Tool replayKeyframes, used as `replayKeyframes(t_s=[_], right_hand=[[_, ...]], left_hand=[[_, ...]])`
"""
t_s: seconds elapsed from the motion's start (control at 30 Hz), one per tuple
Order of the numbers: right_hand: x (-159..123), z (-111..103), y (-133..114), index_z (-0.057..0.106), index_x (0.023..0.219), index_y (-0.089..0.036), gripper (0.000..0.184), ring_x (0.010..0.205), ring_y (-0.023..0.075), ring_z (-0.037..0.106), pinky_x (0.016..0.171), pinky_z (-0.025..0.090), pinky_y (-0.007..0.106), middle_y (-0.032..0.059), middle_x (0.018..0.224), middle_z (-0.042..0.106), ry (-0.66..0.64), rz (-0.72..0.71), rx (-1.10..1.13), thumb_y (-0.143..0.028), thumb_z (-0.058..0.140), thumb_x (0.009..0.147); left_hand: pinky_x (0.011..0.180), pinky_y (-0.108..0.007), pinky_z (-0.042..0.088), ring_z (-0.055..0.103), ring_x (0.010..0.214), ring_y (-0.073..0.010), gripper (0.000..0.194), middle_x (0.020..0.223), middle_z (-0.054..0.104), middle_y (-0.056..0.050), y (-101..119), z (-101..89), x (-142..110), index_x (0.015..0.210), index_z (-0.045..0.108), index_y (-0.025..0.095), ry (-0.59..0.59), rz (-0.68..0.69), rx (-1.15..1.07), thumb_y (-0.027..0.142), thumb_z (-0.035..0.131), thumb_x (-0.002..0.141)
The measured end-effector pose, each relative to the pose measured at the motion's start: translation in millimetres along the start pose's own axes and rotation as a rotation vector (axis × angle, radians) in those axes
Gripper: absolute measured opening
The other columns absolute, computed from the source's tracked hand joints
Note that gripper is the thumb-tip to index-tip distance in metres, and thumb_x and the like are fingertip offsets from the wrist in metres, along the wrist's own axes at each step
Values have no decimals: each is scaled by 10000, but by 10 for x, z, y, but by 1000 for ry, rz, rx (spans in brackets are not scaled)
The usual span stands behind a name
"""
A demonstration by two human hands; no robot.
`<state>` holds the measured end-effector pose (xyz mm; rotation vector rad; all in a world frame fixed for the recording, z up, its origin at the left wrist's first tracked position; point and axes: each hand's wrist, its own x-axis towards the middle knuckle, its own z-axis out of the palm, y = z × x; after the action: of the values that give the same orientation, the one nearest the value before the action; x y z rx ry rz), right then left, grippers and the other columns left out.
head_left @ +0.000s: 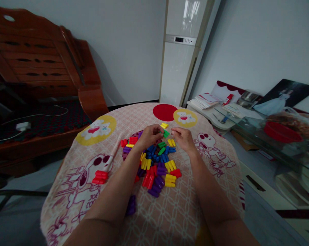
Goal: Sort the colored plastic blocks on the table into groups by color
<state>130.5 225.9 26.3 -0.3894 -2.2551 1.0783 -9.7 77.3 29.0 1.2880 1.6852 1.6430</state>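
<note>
Over the far side of the pile, my left hand (151,135) is closed, its fingertips pinching a green plastic block (166,133). Just to the right, my right hand (183,137) has its thumb and fingers pressed together; whatever they hold, if anything, is too small to make out. A small gap separates its fingertips from the green block. Below both hands lies a loose heap of ribbed plastic blocks, among them blue blocks (164,158), yellow blocks (170,166), purple blocks (158,184) and red blocks (148,180). One yellow block (164,125) rests just beyond the green one.
A patterned cloth covers the round table (180,208). A red block (100,177) lies apart at left, a purple block (131,205) beside my left forearm. A wooden bench (41,75) stands left, a tall white cabinet unit (178,68) behind, a glass-topped table (256,133) right.
</note>
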Motion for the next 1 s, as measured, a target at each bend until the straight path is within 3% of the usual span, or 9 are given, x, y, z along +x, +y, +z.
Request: replayKeyframes(t_s=[0.17, 0.33, 0.5, 0.63, 0.73, 1.0], right_hand=[[-9, 29, -47, 746, 1068, -147, 349, 671, 175, 685, 587, 554, 267, 40, 812, 747, -94, 126, 184, -305, 618, 785], [-8, -146, -167, 772, 926, -166, 224, 745, 179, 679, 683, 520, 264, 35, 811, 751, -141, -14, 5, -236, 667, 741], [-19, -317, -209, 743, 851, -175, 146, 680, 147, 635, 641, 467, 236, 5, 726, 707, -240, -91, -86, -215, 637, 758], [1, -549, -51, 701, 848, -164, 172, 630, 134, 609, 573, 454, 219, 12, 703, 676, -66, -27, -72, -216, 594, 724], [0, -705, 88, 701, 850, -154, 229, 570, 125, 587, 528, 434, 213, 9, 668, 662, 12, 33, -96, -207, 558, 679], [-23, -695, 323, 736, 770, -155, 221, 621, 136, 588, 601, 433, 230, -1, 658, 668, -116, 21, -255, -171, 575, 619]], left_hand=[[567, -217, 481, 622, 579, -110, 228, 686, 647, 13, 43, 147, -15, 836, 535, 164, 1, -10, -133, 242, 704, 705], [613, -238, 506, 661, 649, -136, 190, 715, 653, 10, 91, 242, -43, 828, 527, 175, -46, 12, -64, 210, 682, 726], [665, -261, 529, 661, 698, -145, 203, 762, 663, 4, 136, 310, -56, 851, 555, 179, -25, 71, 61, 186, 699, 708], [776, -315, 557, 694, 843, -180, 263, 902, 705, -56, 132, 261, -40, 976, 608, 161, 29, 97, 26, 244, 704, 745], [755, -326, 565, 697, 840, -194, 275, 914, 715, -77, 106, 178, -26, 988, 637, 147, 69, 71, 36, 288, 696, 759], [747, -336, 583, 699, 815, -198, 306, 879, 727, -74, 29, -21, -7, 994, 676, 134, 168, 34, 111, 322, 679, 752]])
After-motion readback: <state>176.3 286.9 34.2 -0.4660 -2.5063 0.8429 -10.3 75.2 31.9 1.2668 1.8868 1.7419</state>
